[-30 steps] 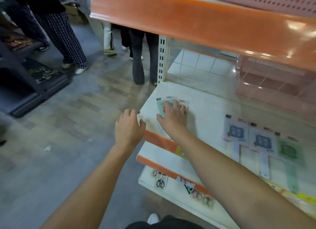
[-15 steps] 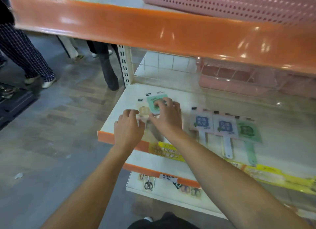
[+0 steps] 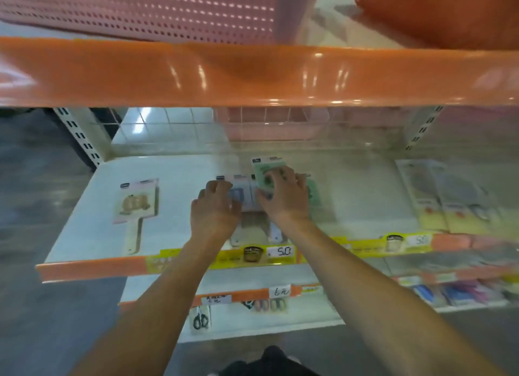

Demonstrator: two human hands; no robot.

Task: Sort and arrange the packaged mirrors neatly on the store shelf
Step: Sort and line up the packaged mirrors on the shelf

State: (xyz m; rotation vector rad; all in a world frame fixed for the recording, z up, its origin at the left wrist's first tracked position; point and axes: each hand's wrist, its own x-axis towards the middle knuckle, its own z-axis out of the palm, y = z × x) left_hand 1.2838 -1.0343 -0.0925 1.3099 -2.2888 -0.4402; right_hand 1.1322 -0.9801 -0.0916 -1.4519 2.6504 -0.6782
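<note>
The white store shelf [image 3: 92, 229] with its orange front lip runs across in front of me, under a higher orange-edged shelf carrying a pink perforated basket [image 3: 140, 10]. To the far right lies a blurred row of pale yellow packages [image 3: 438, 204]; I cannot tell what they hold.

The packaged mirrors sit on the white shelf. A pink-carded one with a cream handle [image 3: 136, 207] lies alone toward the left end, flat, handle pointing to the lip. In the middle is the cluster I am working on: a blue-carded mirror [image 3: 241, 191], and a green-carded mirror [image 3: 268, 173] that overlaps it and another green pack.

My right hand [image 3: 283, 199] grips the green-carded mirror, fingers curled over its card and pinching it. My left hand [image 3: 214, 210] rests on the blue-carded mirror, fingers bent down onto it; whether they pinch or only press, I cannot tell.

I judge this to be the stacking or aligning step: bringing like colours together. The next move calls for setting the green pack squarely on its match, edges level, while the left hand steadies the blue one so the slippery packs do not slide.
</note>
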